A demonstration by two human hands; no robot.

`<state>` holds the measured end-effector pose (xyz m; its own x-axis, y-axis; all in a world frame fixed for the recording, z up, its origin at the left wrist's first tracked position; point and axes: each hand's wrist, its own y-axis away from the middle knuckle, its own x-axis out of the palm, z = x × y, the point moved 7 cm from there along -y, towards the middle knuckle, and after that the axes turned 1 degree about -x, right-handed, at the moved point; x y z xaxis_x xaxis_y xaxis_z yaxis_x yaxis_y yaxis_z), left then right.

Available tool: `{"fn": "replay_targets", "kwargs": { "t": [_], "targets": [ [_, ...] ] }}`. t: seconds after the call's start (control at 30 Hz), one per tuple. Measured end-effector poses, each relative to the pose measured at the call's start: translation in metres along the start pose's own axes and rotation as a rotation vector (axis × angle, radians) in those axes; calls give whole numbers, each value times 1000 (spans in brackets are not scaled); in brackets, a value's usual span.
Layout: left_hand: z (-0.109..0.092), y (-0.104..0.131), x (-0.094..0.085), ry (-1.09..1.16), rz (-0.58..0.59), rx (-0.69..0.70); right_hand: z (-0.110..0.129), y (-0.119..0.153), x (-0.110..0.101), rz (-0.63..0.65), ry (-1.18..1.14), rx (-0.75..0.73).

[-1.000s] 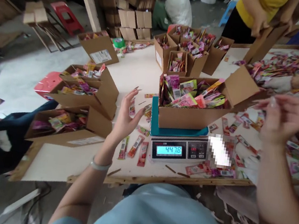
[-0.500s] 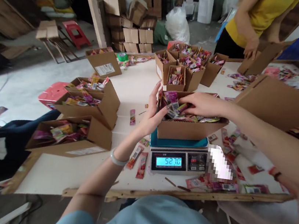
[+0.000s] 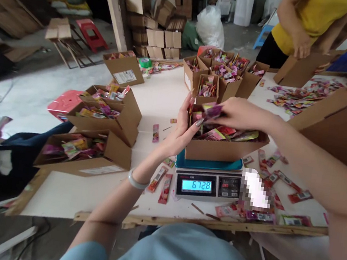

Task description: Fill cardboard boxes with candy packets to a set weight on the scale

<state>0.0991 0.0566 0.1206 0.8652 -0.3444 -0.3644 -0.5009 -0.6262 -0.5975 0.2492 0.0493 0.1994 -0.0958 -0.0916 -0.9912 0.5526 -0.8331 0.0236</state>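
In the head view a cardboard box full of small candy packets rests on the blue pan of a digital scale, whose lit display shows digits that look like 6728. My left hand is open against the box's left end, fingers stretched along it and the thumb over the opening. Above the packets, my right hand is closed on purple candy packets; its fingertips are partly hidden. Loose packets lie beside the scale.
Filled boxes stand at the left and the back of the white table. A large open carton is at the right, near a packet pile. A person in yellow handles a box across the table.
My right hand has lifted from inside the box with purple packets in it. The scale display has gone from about 5270 to 6728. My left hand stays at the box's left end.
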Motion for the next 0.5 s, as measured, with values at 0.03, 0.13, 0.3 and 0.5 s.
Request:
{"fn": "replay_targets", "kwargs": {
  "t": [0.03,0.13,0.3,0.5],
  "targets": [
    [0,0,0,-5,3,9,-5,7,-5,-31,-90,-15],
    [-2,0,0,-11,-20,57,-12,27,-14,-82,-342,-89],
    [-9,1,-7,9,-94,68,-22,47,-31,-288,-620,-42],
    [-18,3,-21,-2,-103,15,-74,88,-76,-793,-814,78]
  ]
}}
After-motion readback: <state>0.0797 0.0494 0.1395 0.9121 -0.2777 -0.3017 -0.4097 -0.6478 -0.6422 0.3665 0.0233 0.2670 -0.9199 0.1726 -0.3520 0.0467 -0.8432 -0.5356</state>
